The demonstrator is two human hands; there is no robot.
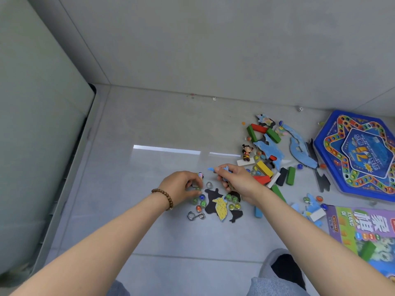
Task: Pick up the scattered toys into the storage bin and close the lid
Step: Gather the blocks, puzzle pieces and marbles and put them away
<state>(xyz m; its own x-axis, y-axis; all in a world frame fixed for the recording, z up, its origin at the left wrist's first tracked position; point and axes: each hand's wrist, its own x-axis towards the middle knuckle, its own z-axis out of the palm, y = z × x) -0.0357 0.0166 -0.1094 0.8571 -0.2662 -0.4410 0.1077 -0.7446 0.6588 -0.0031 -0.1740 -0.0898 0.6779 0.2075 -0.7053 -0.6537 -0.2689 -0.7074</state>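
On floor (149,210) — marbles (202,197), blocks (264,168), puzzle pieces (221,207) mostly scattered; task early. Left hand (181,186) curled, pinching marbles; right hand (239,181) clutching blue pieces (211,169). Storage bin not identifiable — lid pending.

left hand (181,185), right hand (237,178), both curled

A glossy pale grey tiled floor (162,236) fills most of the view, its thin grout lines running across and away. A bright white strip of reflected light (166,149) lies across one tile. The floor meets a plain grey wall (213,39) at the far side, where a small white scrap (214,98) and a reddish speck (192,95) sit by the joint. A brown wooden bead bracelet (165,196) circles a wrist. Low down, a grey slipper (271,258) holds a foot in a black sock (286,269), beside blue denim trouser fabric (273,288).
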